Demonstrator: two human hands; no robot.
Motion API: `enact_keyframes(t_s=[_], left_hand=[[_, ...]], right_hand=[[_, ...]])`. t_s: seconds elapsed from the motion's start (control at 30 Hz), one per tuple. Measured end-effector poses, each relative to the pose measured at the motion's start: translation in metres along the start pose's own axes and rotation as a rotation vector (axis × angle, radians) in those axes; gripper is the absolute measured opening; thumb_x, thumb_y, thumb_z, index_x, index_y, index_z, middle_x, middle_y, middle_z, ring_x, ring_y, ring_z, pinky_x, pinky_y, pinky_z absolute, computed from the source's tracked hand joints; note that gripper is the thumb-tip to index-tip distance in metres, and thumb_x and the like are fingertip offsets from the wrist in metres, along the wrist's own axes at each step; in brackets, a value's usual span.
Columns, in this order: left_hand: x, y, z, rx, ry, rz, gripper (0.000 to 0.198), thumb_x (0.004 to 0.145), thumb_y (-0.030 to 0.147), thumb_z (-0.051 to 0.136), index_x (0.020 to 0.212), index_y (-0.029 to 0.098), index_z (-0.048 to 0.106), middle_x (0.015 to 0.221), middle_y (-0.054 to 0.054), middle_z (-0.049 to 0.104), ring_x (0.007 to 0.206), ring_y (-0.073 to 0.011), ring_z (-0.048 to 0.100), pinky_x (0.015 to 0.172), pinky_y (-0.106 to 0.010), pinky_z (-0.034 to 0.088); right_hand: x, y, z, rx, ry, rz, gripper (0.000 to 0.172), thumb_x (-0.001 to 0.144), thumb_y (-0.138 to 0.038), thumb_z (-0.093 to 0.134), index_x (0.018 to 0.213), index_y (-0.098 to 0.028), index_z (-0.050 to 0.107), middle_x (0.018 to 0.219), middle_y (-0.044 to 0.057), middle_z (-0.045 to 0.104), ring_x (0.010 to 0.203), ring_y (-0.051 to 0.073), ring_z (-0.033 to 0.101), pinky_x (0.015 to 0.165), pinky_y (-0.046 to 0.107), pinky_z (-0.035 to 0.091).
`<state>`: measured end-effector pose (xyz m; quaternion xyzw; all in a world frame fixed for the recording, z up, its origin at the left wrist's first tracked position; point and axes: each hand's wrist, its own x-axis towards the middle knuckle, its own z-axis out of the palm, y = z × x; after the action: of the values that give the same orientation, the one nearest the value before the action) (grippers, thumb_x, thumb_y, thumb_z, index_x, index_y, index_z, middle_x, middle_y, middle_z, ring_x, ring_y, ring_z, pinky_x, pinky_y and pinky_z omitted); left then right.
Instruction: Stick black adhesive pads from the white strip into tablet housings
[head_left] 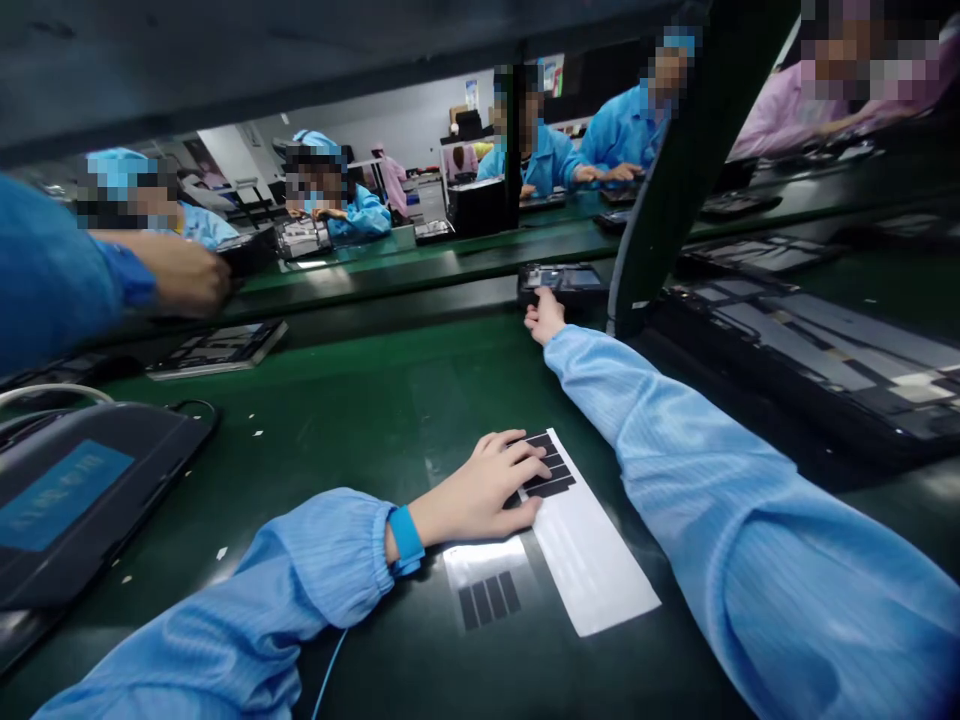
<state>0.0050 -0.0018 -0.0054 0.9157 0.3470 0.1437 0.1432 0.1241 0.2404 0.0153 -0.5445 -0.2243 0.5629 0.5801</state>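
The white sheet (596,570) lies on the green table (360,400) in front of you, slanting from its far end down toward the right, with black strips (556,487) in rows on its far part. Your left hand (491,490) rests palm down across that far part, fingers spread and apart, covering some of the strips. Your right hand (546,318) is stretched well ahead, fingers bent at the near edge of a dark case (566,282); you cannot tell from here whether they are clamped on it. Your two hands are well apart.

Just beside the sheet, on its left, lies a clear film (480,560) bearing four dark strips. A blue band (406,540) circles your left wrist, and a thin blue cord (328,678) shows below that sleeve. Farther left sits a dark device (150,455) with a blue label, small pale scraps (221,553) scattered near it. Beyond it, a flat unit (221,350) lies on the table, and a co-worker's hand (187,275) reaches in, blurred. On your right, past a dark post (675,170), lies a large dark unit (855,350) with grey panels. Across the line, co-workers in blue and pink sit over similar units.
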Motion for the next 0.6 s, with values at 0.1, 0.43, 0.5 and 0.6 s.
enact_keyframes(t_s=[0.1,0.43,0.5,0.6], left_hand=[[0.001,-0.001,-0.001,-0.016,-0.014,-0.008,0.023,0.082,0.026,0.048,0.103,0.019,0.052,0.119,-0.007,0.052,0.124,-0.0263,0.033,0.104,-0.042,0.028],[-0.002,-0.004,0.001,0.015,0.014,0.031,0.022,0.081,0.025,0.046,0.101,0.018,0.053,0.114,-0.006,0.053,0.118,-0.0248,0.036,0.101,-0.038,0.029],[-0.004,-0.005,-0.002,0.025,0.012,0.028,0.022,0.080,0.024,0.047,0.100,0.018,0.053,0.112,-0.007,0.054,0.115,-0.0250,0.037,0.099,-0.039,0.030],[-0.007,-0.007,-0.006,0.030,-0.009,0.000,0.023,0.078,0.024,0.048,0.099,0.018,0.052,0.110,-0.007,0.054,0.111,-0.0256,0.038,0.096,-0.042,0.032]], right_hand=[[-0.032,0.011,0.017,-0.011,-0.093,0.021,0.021,0.089,-0.031,0.044,0.084,-0.012,0.050,0.064,-0.003,0.049,0.044,0.002,0.038,0.037,0.013,0.031],[-0.154,0.003,-0.106,-0.217,-0.373,0.001,0.027,0.083,-0.019,0.050,0.058,-0.013,0.040,0.046,-0.003,0.041,0.035,0.000,0.019,0.032,0.015,0.008],[-0.179,0.003,-0.146,-0.334,-0.429,0.010,0.033,0.083,-0.028,0.051,0.055,-0.013,0.046,0.039,-0.007,0.026,0.035,0.001,0.017,0.033,0.016,0.010],[-0.212,0.009,-0.199,-0.466,-0.372,0.009,0.040,0.081,-0.044,0.051,0.055,-0.014,0.050,0.039,-0.006,0.024,0.036,0.004,0.019,0.035,0.018,0.014]])
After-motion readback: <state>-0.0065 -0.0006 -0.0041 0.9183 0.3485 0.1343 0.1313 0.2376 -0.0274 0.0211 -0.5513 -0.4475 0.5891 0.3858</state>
